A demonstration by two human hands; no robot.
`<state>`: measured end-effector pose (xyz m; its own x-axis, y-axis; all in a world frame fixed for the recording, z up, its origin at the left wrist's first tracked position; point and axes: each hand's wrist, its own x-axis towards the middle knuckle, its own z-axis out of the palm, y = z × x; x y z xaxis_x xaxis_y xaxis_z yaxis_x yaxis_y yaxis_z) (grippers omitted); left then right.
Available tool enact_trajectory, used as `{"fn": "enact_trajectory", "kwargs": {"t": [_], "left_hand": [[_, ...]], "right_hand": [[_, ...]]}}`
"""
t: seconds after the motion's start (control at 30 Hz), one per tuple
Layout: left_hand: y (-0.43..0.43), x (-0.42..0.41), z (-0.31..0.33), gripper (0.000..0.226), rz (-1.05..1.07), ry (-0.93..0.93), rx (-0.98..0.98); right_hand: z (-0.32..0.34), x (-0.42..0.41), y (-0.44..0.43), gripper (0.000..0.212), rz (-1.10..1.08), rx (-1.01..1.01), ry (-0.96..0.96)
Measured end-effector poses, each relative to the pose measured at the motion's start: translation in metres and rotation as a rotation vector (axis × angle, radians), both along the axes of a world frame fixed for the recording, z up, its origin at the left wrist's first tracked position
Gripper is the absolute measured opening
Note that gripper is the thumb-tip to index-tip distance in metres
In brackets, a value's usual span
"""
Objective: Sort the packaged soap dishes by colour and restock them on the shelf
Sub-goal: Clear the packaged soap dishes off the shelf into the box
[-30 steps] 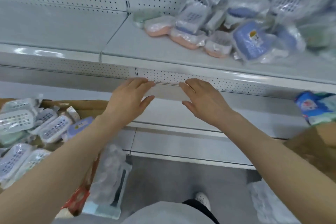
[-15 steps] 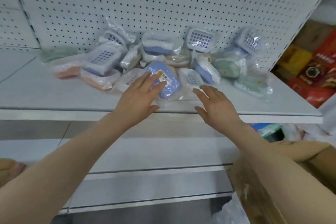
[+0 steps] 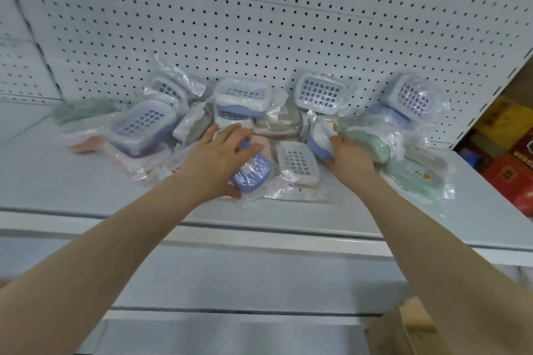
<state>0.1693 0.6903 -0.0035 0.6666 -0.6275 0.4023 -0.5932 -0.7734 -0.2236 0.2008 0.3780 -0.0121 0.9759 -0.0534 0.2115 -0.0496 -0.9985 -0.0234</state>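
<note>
Several packaged soap dishes in clear wrap lie jumbled on the white shelf [image 3: 86, 181]. My left hand [image 3: 215, 157] grips a blue soap dish [image 3: 253, 174] near the shelf front, fingers over its top and thumb at its near edge. My right hand [image 3: 350, 157] holds another blue dish [image 3: 317, 143] standing on its side, fingers curled on its wrapper. Between the hands lies a white grid-topped dish [image 3: 298, 161]. Green dishes [image 3: 415, 179] lie to the right, pink ones [image 3: 86, 144] to the left, more blue ones [image 3: 141, 127] lean at the back.
A white pegboard wall [image 3: 259, 23] backs the shelf. Red and yellow packages [image 3: 510, 153] stand beyond the shelf's right end. A lower shelf [image 3: 230, 277] lies below, and a cardboard box corner [image 3: 409, 326] shows at the bottom right.
Both hands have reached forward onto the pile. The left hand now grips the front blue dish; the right hand has taken hold of the blue dish standing on its side.
</note>
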Motion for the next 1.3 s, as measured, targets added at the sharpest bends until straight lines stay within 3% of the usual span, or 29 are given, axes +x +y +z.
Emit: {"fn": "enact_trajectory", "kwargs": {"t": [0.13,0.3,0.4,0.47,0.53,0.63,0.73,0.8,1.0,1.1,1.17,1.3], "left_hand": [[0.003,0.007,0.005,0.101,0.007,0.016,-0.04],[0.01,0.012,0.016,0.09,0.123,-0.095,-0.209],[0.017,0.014,0.021,0.086,0.246,-0.126,-0.276],[0.022,0.014,0.016,0.086,0.31,-0.111,-0.257],[0.027,0.013,0.007,0.088,0.336,-0.101,-0.224],[0.031,0.011,-0.005,0.09,0.338,-0.072,-0.238],[0.032,0.012,-0.011,0.096,0.314,-0.023,-0.265],[0.033,0.013,-0.013,0.1,0.302,0.022,-0.281],[0.031,0.011,-0.017,0.097,0.299,0.035,-0.294],[0.032,0.006,-0.019,0.095,0.302,0.013,-0.294],[0.033,0.002,-0.02,0.093,0.307,0.009,-0.291],[0.035,-0.006,-0.021,0.086,0.292,0.003,-0.318]], "right_hand": [[0.008,0.003,0.008,0.028,-0.005,0.002,-0.126],[0.026,-0.01,0.025,0.021,0.14,0.059,-0.407],[0.031,-0.015,0.045,0.022,0.259,-0.013,-0.456],[0.025,-0.017,0.059,0.038,0.296,-0.025,-0.347],[0.02,-0.019,0.065,0.056,0.273,0.122,-0.266],[0.017,-0.01,0.053,0.061,0.127,0.295,-0.298],[0.025,-0.005,0.04,0.102,-0.11,0.671,0.076],[0.024,-0.005,0.04,0.107,-0.135,0.923,0.232],[0.01,-0.013,0.058,0.118,-0.075,1.099,0.067],[0.003,-0.015,0.059,0.126,-0.123,1.216,0.101],[-0.001,-0.018,0.059,0.119,-0.146,1.283,0.119],[0.001,-0.029,0.06,0.067,-0.102,1.363,0.126]]}}
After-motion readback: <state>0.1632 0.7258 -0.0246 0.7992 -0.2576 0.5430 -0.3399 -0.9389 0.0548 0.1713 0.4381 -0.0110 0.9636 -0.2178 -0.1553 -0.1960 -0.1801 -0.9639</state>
